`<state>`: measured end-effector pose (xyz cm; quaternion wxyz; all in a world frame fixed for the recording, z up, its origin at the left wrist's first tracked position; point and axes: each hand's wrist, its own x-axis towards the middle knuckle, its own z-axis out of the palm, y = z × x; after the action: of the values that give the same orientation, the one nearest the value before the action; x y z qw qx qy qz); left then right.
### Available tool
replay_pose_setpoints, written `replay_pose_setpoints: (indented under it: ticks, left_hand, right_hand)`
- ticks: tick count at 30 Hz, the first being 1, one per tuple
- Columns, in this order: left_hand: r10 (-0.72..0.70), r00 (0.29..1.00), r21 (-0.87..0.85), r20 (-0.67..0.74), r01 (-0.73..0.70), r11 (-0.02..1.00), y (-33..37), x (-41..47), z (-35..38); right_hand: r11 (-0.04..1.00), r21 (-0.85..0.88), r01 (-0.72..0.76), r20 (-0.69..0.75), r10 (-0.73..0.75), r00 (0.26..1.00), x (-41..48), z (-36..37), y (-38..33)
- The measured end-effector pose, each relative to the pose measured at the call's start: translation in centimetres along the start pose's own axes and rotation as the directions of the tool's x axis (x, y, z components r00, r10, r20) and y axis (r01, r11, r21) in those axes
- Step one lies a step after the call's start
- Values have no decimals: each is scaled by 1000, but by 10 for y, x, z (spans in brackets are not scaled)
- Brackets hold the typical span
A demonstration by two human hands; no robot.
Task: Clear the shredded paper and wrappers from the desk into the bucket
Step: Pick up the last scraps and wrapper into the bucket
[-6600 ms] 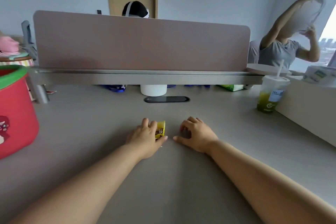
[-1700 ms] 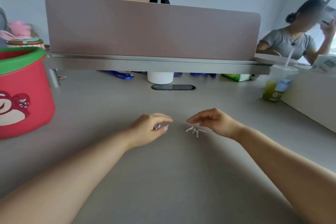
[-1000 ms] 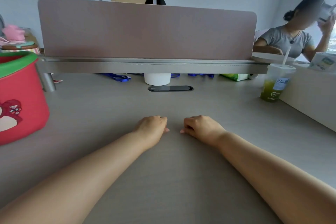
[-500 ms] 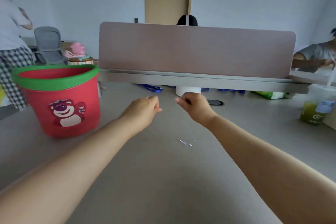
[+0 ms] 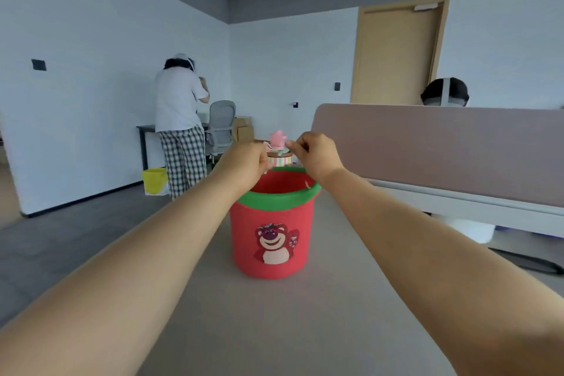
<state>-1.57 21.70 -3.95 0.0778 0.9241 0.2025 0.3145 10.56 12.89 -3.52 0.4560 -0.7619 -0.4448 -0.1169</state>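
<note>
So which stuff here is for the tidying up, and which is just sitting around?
For the job:
- red bucket with the green rim
- left hand and right hand, both closed and held over it; what they hold can't be seen
- desk

Just lying about:
- pink divider
- yellow bin
- grey chair
- pink toy

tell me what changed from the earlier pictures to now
Both hands rose off the desk, where they had pinched up paper scraps, and swung left: the left hand and right hand now hover, fingers closed, above the red bucket. Whether they hold scraps is unclear. The bucket stayed on the desk.
</note>
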Motion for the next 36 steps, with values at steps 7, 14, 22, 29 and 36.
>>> replay_pose_setpoints:
  ticks: [7,14,22,29,36]
  left_hand:
    - [-27,994,-4,103,28,1000,-30,7,6]
    - [5,999,-4,39,-5,1000,-25,-1,4]
    - [88,992,47,-89,-84,995,2,-14,7]
    - [340,930,-19,-137,-346,938,75,-40,48]
    - [391,882,-129,264,-369,920,163,-75,128]
  right_hand:
    - [980,-192,59,254,-9,967,12,13,12]
    - [971,-233,45,262,18,965,10,11,18]
    - [988,-118,99,87,-89,992,-12,-8,22]
    - [978,-209,0,-19,-4,1000,-82,-77,74]
    - [881,-373,-291,3,314,949,-193,-166,150]
